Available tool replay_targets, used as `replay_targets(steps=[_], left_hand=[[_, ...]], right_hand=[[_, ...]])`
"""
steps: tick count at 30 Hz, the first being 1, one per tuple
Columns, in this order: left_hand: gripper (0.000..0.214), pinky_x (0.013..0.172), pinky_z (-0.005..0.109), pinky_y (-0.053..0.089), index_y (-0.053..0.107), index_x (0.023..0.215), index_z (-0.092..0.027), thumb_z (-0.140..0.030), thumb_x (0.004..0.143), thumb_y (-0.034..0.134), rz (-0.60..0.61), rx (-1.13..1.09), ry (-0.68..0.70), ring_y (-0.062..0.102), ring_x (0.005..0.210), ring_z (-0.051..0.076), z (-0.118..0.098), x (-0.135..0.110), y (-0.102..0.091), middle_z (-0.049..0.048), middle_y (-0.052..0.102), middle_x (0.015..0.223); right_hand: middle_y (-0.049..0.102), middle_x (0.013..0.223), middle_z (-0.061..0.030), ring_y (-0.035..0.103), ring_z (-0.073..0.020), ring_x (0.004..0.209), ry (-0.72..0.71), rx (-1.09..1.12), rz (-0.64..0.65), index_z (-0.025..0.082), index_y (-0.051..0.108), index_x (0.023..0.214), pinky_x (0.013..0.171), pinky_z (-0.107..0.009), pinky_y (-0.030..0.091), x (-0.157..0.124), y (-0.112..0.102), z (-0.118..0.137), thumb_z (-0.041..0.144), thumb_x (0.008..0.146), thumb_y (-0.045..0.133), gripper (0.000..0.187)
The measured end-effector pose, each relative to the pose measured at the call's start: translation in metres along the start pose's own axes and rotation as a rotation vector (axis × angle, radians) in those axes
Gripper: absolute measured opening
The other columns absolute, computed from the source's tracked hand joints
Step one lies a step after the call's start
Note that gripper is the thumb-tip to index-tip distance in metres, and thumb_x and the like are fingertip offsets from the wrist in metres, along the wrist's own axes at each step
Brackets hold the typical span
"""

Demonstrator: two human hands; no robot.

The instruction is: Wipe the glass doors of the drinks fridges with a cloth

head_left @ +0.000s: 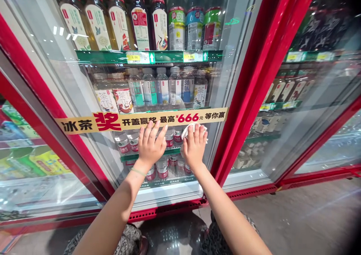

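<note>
My left hand (151, 142) lies against the glass door (231, 41) of a drinks fridge, fingers stretched out and apart, with nothing in it. Its fingertips reach the lower edge of a long yellow banner strip (138, 121) with black and red print. To the right, my right hand (194, 144) presses a white cloth or tissue (184, 132) onto the same glass, just under the banner's right part. Most of the cloth is hidden beneath the palm and fingers. Behind the glass, small bottles with red and white labels (163, 168) stand on the lower shelves.
Tall tea bottles (97, 26) fill the top shelf above green price rails (169, 56). Smaller bottles (162, 86) line the shelf below. A red door frame (254, 71) separates this door from another fridge section at right. Grey floor (310, 217) lies below.
</note>
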State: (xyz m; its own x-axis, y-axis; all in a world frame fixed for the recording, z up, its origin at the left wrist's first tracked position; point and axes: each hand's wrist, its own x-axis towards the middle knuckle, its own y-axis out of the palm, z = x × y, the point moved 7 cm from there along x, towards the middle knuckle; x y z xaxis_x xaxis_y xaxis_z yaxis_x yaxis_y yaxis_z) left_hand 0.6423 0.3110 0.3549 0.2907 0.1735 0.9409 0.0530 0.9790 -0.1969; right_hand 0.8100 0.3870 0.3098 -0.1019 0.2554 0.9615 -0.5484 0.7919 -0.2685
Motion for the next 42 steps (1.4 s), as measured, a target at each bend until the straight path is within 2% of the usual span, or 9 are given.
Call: replay_targets(steps=[13, 18, 23, 27, 29, 33, 35, 39, 42], left_hand=[[0.05, 0.128, 0.048, 0.03, 0.058, 0.143, -0.023, -0.016, 0.093, 0.055, -0.053, -0.089, 0.019, 0.052, 0.143, 0.025, 0.004, -0.005, -0.006, 0.0094, 0.069, 0.135], [0.043, 0.126, 0.05, 0.032, 0.064, 0.135, -0.023, -0.015, 0.095, 0.051, -0.036, -0.09, 0.003, 0.057, 0.138, 0.024, 0.007, -0.005, -0.004, 0.0089, 0.071, 0.129], [0.043, 0.125, 0.048, 0.035, 0.064, 0.133, -0.021, -0.01, 0.095, 0.048, -0.076, -0.217, -0.032, 0.057, 0.138, 0.023, 0.012, -0.003, -0.007, 0.0092, 0.071, 0.128], [0.046, 0.125, 0.048, 0.036, 0.061, 0.138, -0.023, -0.011, 0.097, 0.047, 0.0, -0.28, -0.018, 0.055, 0.14, 0.023, 0.015, -0.002, -0.006, 0.0094, 0.068, 0.133], [0.047, 0.123, 0.045, 0.039, 0.058, 0.142, -0.023, -0.012, 0.096, 0.05, 0.01, -0.262, -0.017, 0.053, 0.142, 0.024, 0.023, -0.002, -0.013, 0.0109, 0.066, 0.136], [0.051, 0.122, 0.048, 0.04, 0.056, 0.145, -0.021, -0.019, 0.094, 0.06, -0.009, -0.117, -0.077, 0.048, 0.144, 0.03, 0.053, -0.005, -0.037, 0.0151, 0.062, 0.137], [0.054, 0.123, 0.052, 0.038, 0.054, 0.146, -0.018, -0.024, 0.093, 0.063, 0.003, -0.053, -0.108, 0.047, 0.144, 0.032, 0.069, -0.01, -0.048, 0.0176, 0.06, 0.138], [0.058, 0.124, 0.056, 0.034, 0.052, 0.148, -0.017, -0.029, 0.093, 0.065, 0.038, 0.012, -0.167, 0.046, 0.145, 0.034, 0.092, -0.025, -0.061, 0.0197, 0.058, 0.14], [0.059, 0.123, 0.052, 0.036, 0.051, 0.15, -0.017, -0.031, 0.094, 0.065, 0.087, 0.019, -0.184, 0.045, 0.146, 0.034, 0.104, -0.037, -0.066, 0.0194, 0.057, 0.143]], right_hand=[[0.04, 0.164, -0.0005, 0.026, -0.0214, 0.158, -0.23, 0.059, -0.005, 0.032, 0.017, 0.166, 0.134, -0.046, 0.006, 0.003, 0.001, 0.033, 0.023, 0.1, 0.049, 0.074], [0.033, 0.168, -0.0058, 0.023, -0.0261, 0.159, -0.066, 0.042, -0.036, 0.027, 0.014, 0.167, 0.133, -0.052, 0.011, -0.004, 0.007, 0.024, 0.022, 0.1, 0.047, 0.075], [0.04, 0.164, -0.0022, 0.03, -0.0212, 0.157, -0.292, 0.012, 0.023, 0.03, 0.016, 0.166, 0.133, -0.044, 0.012, -0.014, 0.008, 0.036, 0.027, 0.101, 0.05, 0.074], [0.029, 0.169, -0.0082, 0.024, -0.0268, 0.159, -0.105, 0.003, -0.059, 0.023, 0.012, 0.167, 0.132, -0.052, 0.014, 0.01, 0.002, 0.027, 0.026, 0.102, 0.047, 0.074], [0.029, 0.169, -0.0093, 0.027, -0.028, 0.158, -0.166, 0.032, -0.016, 0.022, 0.01, 0.167, 0.131, -0.052, 0.017, 0.022, 0.003, 0.034, 0.029, 0.103, 0.048, 0.075], [0.041, 0.164, -0.0006, 0.04, -0.0191, 0.152, -0.719, 0.129, 0.229, 0.03, 0.013, 0.166, 0.131, -0.04, 0.02, 0.02, 0.006, 0.066, 0.033, 0.103, 0.049, 0.072], [0.041, 0.164, -0.0012, 0.04, -0.02, 0.152, -0.708, 0.113, 0.235, 0.029, 0.014, 0.166, 0.132, -0.042, 0.019, 0.027, 0.004, 0.069, 0.032, 0.103, 0.05, 0.072], [0.033, 0.167, -0.0113, 0.033, -0.0296, 0.155, -0.355, 0.032, 0.07, 0.019, 0.011, 0.167, 0.131, -0.053, 0.016, 0.052, 0.002, 0.075, 0.031, 0.103, 0.05, 0.076], [0.035, 0.166, -0.0079, 0.037, -0.0246, 0.154, -0.653, 0.094, 0.144, 0.02, 0.013, 0.167, 0.131, -0.045, 0.02, 0.047, 0.007, 0.1, 0.03, 0.103, 0.049, 0.074]])
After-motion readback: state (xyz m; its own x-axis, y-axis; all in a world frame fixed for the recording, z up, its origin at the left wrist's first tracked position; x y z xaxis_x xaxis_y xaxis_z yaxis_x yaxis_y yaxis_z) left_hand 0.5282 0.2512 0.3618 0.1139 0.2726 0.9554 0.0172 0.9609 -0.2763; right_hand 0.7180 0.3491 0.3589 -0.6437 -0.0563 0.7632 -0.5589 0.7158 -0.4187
